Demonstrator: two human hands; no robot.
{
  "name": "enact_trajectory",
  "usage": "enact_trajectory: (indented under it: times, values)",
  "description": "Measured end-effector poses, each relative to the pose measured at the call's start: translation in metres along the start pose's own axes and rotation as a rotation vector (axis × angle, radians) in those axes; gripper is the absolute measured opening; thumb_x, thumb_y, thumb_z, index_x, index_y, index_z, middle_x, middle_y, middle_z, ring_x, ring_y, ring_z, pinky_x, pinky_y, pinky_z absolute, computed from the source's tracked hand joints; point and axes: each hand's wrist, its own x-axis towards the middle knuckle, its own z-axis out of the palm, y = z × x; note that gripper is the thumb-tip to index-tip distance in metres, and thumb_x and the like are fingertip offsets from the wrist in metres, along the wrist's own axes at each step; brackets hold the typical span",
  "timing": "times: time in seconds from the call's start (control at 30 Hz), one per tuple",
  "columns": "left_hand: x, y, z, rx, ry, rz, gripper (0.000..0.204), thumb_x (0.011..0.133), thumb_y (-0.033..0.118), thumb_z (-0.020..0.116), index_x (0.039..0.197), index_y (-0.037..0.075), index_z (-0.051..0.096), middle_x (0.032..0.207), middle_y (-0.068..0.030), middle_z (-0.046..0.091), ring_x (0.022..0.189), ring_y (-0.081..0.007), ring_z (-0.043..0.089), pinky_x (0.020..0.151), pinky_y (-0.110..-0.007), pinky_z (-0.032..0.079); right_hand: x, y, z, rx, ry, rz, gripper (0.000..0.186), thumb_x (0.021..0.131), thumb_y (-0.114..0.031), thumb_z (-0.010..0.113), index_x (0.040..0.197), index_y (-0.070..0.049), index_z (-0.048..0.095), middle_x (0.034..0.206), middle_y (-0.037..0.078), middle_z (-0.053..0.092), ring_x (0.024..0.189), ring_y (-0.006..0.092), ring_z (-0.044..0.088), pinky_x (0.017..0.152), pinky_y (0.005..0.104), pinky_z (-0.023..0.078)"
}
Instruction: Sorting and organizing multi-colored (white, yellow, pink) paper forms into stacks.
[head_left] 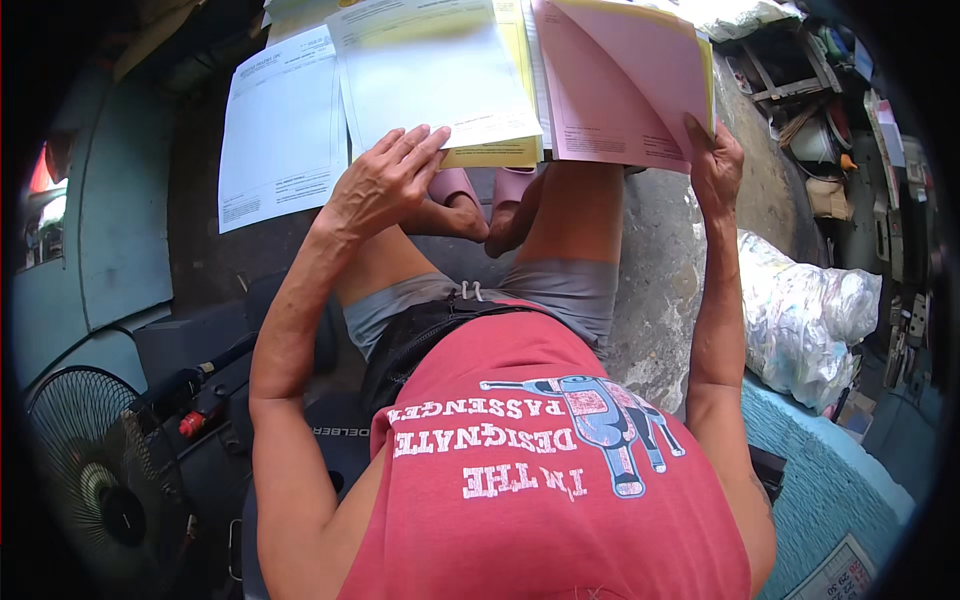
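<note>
Left hand (385, 180) rests flat, fingers spread, on the white sheet (430, 75); right hand (716, 165) pinches the pink sheets (610, 80), lifted just right of it.

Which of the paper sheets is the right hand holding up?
The pink sheet, lifted by the right hand; the white and yellow sheets lie flat.

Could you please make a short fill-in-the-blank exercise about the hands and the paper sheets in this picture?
1. The left hand rests on a ____ sheet.
2. The right hand holds up a ____ sheet.
3. Under the white sheet lies a ____ sheet.
4. The electric fan stands on the person's ____ side.

Missing words: white; pink; yellow; left
</note>
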Motion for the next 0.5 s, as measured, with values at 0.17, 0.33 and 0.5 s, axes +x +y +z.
enact_trajectory:
  times: [0.17, 0.33, 0.5]
  values:
    - [-0.012, 0.0, 0.008, -0.059, 0.079, 0.009, 0.029, 0.089, 0.005, 0.068, 0.118, -0.001, 0.072, 0.141, -0.0128, 0.062, 0.129, -0.0288, 0.061, 0.11, -0.045, 0.05, 0.024, -0.032, 0.034, -0.05, 0.021, -0.109, 0.031, 0.103, -0.03, 0.062, 0.114, -0.003, 0.073, 0.079, 0.009, 0.073, 0.069, 0.0125, 0.065, 0.064, 0.0326, 0.051]
    - [-0.015, 0.003, 0.01, -0.097, 0.149, 0.01, 0.025, 0.089, 0.006, 0.069, 0.112, -0.001, 0.073, 0.138, -0.0108, 0.064, 0.129, -0.0263, 0.061, 0.112, -0.047, 0.048, 0.041, -0.075, 0.076, -0.159, 0.038, -0.331, 0.023, 0.1, -0.024, 0.06, 0.115, -0.011, 0.073, 0.076, 0.016, 0.072, 0.064, 0.0293, 0.072, 0.061, 0.0415, 0.054]
    - [-0.016, 0.016, 0.003, -0.198, 0.188, -0.134, 0.016, 0.085, 0.01, 0.074, 0.101, 0.008, 0.074, 0.118, -0.0088, 0.072, 0.117, -0.024, 0.067, 0.109, -0.05, 0.049, 0.025, -0.115, 0.134, -0.477, -0.268, -0.51, 0.014, 0.087, -0.009, 0.063, 0.1, -0.009, 0.069, 0.079, 0.017, 0.073, 0.071, 0.0319, 0.075, 0.064, 0.0438, 0.059]
